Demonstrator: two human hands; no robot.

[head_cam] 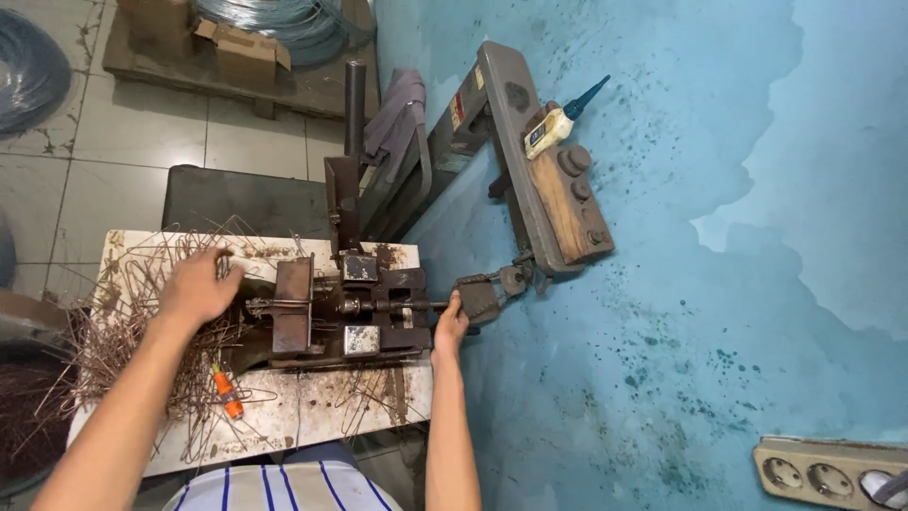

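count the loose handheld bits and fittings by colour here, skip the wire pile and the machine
orange: 1, the small tool on the white bench near the left hand
cream with a blue nozzle: 1, the squeeze bottle on the wooden block
brown: 2, the cardboard boxes
beige: 1, the power strip
total: 5

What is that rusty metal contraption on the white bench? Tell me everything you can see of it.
The machine is a low, rusty brown assembly of blocky steel parts, with a horizontal rod through its middle and an upright post behind. It sits on the stained white bench. The right hand grips its right end, where a linkage joins a long lever. The left hand rests on bent wires beside it.
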